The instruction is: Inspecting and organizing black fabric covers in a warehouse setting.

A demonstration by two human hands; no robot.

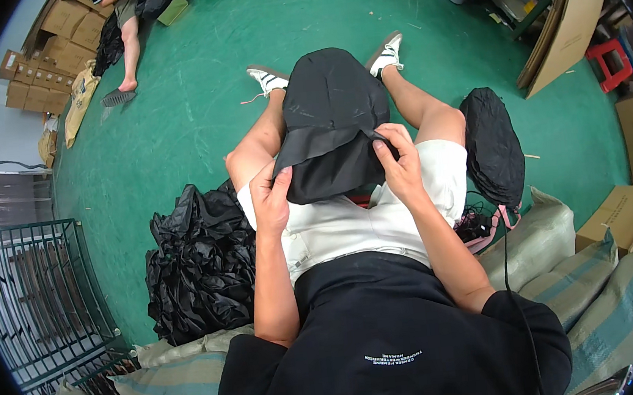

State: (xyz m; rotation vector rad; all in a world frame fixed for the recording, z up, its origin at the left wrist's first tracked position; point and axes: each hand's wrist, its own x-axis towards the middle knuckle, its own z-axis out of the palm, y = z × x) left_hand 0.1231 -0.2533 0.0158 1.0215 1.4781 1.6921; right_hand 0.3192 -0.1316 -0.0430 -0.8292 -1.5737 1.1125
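A rounded black fabric cover [331,93] lies over my lap between my spread knees, its open hem turned toward me. My left hand [271,196] pinches the near left of that hem, thumb on top and most fingers hidden beneath the cloth. At the hem's right side my right hand [402,165] grips a fold between thumb and fingers. The fabric hangs slightly slack between both hands. Beside my left leg is a crumpled heap of black fabric [201,262]. A rounded black fabric bundle [493,146] lies by my right knee.
Stuffed woven sacks [583,278] lie around me on both sides. A green metal rack [40,293] stands at left. Pink straps and black cords [487,228] lie at right. Farther off are flattened cardboard [563,33], a red stool [610,65], stacked boxes [52,63] and another person's leg [131,51].
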